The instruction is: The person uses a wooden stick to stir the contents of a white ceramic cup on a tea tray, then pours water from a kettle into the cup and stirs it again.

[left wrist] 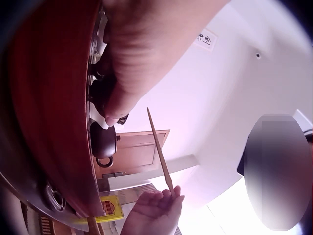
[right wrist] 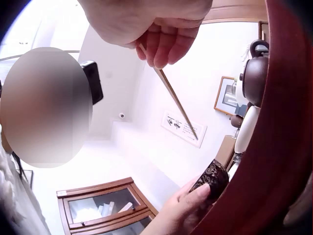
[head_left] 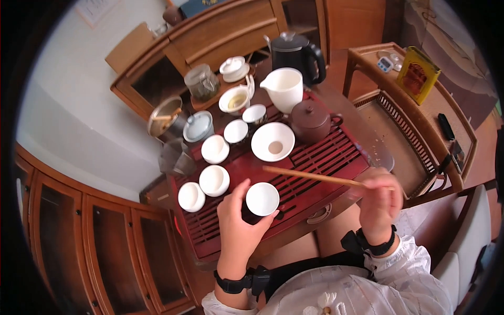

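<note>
My left hand (head_left: 236, 220) holds a small teacup (head_left: 262, 199) between thumb and fingers, above the near edge of the red tea tray (head_left: 231, 231). The cup is white inside; its dark patterned outer wall (right wrist: 214, 177) shows in the right wrist view. In my right hand (head_left: 379, 202), curled fingers grip a slender wooden tea pick (head_left: 315, 177). Its thin tip points left over the tray, towards the space between the held cup and a wide white bowl (head_left: 273, 137). Several more white-lined cups (head_left: 214, 180) stand in a row along the tray's left side.
A brown teapot (head_left: 310, 123), a white pitcher (head_left: 286, 86) and a black kettle (head_left: 294, 52) stand at the back right. A lidded gaiwan (head_left: 198, 126) and a glass jar (head_left: 201, 84) are at the back left. To the right, a wicker cart (head_left: 451, 126) bears a yellow box (head_left: 418, 76).
</note>
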`<state>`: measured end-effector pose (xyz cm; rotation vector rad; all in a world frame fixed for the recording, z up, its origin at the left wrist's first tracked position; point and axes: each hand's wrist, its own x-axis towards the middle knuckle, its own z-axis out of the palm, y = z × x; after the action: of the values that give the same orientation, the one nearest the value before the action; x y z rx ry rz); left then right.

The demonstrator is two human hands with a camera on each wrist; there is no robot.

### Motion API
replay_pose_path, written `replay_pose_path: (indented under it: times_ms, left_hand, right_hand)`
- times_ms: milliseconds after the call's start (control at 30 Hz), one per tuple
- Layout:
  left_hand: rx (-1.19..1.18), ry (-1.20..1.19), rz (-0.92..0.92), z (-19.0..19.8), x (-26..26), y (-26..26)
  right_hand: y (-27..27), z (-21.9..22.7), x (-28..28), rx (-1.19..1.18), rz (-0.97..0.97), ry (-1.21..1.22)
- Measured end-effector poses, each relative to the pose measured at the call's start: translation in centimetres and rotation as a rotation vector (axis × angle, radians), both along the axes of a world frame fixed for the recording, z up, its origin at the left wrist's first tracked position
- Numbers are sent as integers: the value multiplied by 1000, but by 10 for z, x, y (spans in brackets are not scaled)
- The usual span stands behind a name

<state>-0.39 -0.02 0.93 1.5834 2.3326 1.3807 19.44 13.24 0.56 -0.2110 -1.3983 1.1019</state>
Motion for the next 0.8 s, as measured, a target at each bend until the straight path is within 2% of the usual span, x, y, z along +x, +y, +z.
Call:
replay_pose_path:
  times_ms: [67, 167, 233, 267, 300, 400, 533, 600, 633, 700, 800]
  left_hand:
    - [49, -185, 36, -12, 0, -1]
    - [8, -152, -4, -13, -3, -4]
    - [-47, -146, 29, -10, -1, -5]
    - [-43, -110, 22, -9, 0, -4]
    - [-38, -73, 13, -9, -1, -3]
    - [-57, -67, -8, -11, -3, -5]
    - [-77, -82, -29, -12, -4, -7]
    - [-96, -93, -41, -11, -5, -7]
    - [-97, -105, -49, -11, -6, -8]
    - [-105, -119, -58, -11, -5, -8]
    - [-128, -77, -59, -10, -6, -10]
  right_hand:
    - [0, 3, -3, -35, 48, 133]
    - [4, 0, -3, 4, 86, 134]
    - [10, -1, -2, 326, 83, -40]
    - [13, -3, -4, 413, 102, -38]
    - [15, -4, -6, 398, 112, -48]
    - [18, -6, -17, 547, 135, -54]
    - [20, -7, -16, 550, 159, -105]
    - [24, -6, -14, 522, 284, -175]
    - [24, -4, -14, 514, 284, -179]
    - [23, -1, -19, 392, 386, -190]
    - [26, -4, -31, 398, 413, -216]
